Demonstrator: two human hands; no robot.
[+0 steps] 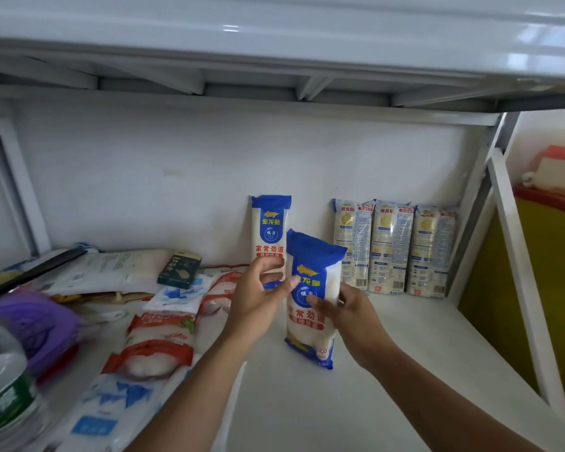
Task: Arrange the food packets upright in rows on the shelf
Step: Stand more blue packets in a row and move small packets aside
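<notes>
Left grip (258,300) bare; right grip (356,321) bare; both forearms (421,396) bare to frame edge.

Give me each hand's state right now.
Left hand: fingers on rear packet, thumb on front packet; grip unclear.
Right hand: holding front packet.

Glossy plastic packets (310,298), painted metal shelf (405,353)
</notes>
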